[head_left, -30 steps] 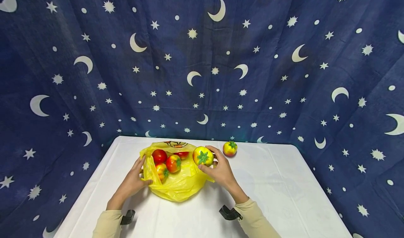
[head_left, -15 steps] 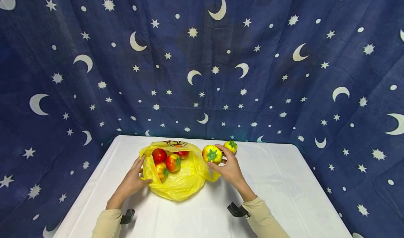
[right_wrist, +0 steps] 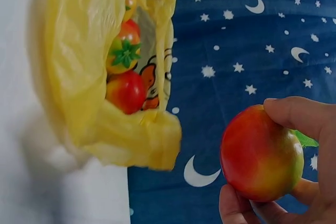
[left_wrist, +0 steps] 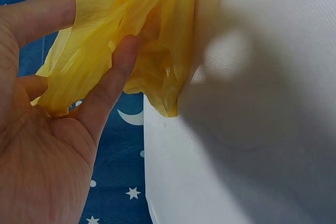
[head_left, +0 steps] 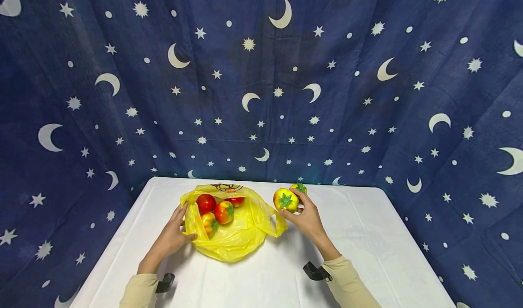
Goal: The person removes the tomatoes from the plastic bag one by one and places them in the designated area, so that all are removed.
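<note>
My right hand pinches a yellow-and-red tomato with a green star-shaped top between thumb and fingers, above the table to the right of the bag. In the right wrist view the redder side of this tomato shows. An open yellow plastic bag lies mid-table with several red and yellow-red tomatoes inside. At its left rim my left hand holds the plastic; the left wrist view shows the bag between thumb and fingers. Another tomato sits behind my right fingers, partly hidden.
A white cloth covers the table, whose back edge meets a dark blue curtain printed with moons and stars. Black straps with cameras circle both wrists. A handle loop of the bag sticks out to the right.
My right hand has moved right with the tomato, away from over the bag's right rim, and now partly covers the tomato at the back. My left hand stays at the bag.
</note>
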{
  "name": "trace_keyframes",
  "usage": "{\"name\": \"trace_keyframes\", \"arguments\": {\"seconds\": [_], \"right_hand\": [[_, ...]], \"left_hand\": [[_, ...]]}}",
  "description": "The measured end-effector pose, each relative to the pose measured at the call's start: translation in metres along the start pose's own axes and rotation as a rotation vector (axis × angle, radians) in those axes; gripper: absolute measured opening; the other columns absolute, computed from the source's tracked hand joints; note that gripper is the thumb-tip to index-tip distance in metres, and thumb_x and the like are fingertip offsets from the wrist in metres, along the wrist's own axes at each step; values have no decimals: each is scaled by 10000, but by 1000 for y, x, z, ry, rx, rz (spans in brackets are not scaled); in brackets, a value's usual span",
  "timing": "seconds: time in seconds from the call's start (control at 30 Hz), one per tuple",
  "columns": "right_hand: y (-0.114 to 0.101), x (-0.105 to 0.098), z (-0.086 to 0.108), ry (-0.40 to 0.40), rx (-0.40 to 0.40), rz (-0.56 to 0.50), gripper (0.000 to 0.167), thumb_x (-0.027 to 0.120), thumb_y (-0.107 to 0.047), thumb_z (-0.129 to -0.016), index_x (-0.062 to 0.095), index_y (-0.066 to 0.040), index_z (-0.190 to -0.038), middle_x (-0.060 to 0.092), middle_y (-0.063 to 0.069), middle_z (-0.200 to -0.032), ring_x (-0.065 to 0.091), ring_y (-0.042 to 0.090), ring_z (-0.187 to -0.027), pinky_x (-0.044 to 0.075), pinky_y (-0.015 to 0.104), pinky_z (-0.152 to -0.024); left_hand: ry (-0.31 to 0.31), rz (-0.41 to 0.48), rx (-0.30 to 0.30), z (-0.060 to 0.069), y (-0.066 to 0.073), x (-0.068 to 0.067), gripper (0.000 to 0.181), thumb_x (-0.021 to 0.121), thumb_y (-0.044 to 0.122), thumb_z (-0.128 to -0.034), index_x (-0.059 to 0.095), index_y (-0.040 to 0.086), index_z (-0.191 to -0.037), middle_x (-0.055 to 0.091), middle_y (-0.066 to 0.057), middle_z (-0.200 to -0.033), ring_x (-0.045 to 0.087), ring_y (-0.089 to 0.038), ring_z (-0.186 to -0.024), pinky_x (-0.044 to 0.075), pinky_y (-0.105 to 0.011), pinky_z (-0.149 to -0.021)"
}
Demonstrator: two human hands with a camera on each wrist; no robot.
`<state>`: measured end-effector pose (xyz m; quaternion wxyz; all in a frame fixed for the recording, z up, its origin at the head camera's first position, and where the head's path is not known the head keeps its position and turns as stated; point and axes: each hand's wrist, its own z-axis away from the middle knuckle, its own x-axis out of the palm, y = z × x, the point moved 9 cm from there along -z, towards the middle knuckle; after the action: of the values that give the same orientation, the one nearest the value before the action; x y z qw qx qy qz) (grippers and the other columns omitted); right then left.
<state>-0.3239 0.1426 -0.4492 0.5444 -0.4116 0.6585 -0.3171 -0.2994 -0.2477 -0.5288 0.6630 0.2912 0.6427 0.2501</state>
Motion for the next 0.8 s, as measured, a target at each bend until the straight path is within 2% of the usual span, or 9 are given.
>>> {"name": "trace_keyframes", "arguments": {"seconds": [0.13,0.27,0.4,0.63,0.8], "right_hand": [[10,-6,-2,11,14,12,730,838,-186,-741,524,-147,-1398,576,101,-1338,556,262,-1161,541,380,-909],[19,-11,-4,23,24,25,741,842,-188,-741,517,-116,-1403,571,128,-1344,553,285,-1167,537,430,-935],[29,-16,-7,34,37,25,749,841,-193,-745,510,-106,-1411,560,134,-1371,552,297,-1192,533,417,-935],[41,-25,-11,58,42,48,761,841,-193,-741,505,-96,-1417,564,135,-1366,560,291,-1183,531,352,-898],[49,-28,-13,54,51,66,765,841,-207,-743,497,-99,-1417,560,143,-1369,556,292,-1194,526,364,-914]], "left_hand": [[0,8,12,1,0,0,1065,801,142,-774,112,69,-1582,80,-257,-1626,532,-459,-1237,417,-608,-1064],[-5,9,0,1,-2,1,1067,801,143,-775,108,77,-1584,76,-247,-1629,529,-453,-1240,410,-613,-1068],[-14,11,-15,1,-4,3,1077,806,151,-775,101,86,-1586,69,-241,-1632,522,-451,-1249,402,-616,-1075],[0,12,-9,2,-4,1,1074,812,162,-771,116,84,-1585,76,-250,-1630,499,-467,-1273,361,-641,-1096],[7,8,-25,3,-5,-1,1081,817,193,-772,114,104,-1588,63,-267,-1627,477,-475,-1292,328,-661,-1106]]}}
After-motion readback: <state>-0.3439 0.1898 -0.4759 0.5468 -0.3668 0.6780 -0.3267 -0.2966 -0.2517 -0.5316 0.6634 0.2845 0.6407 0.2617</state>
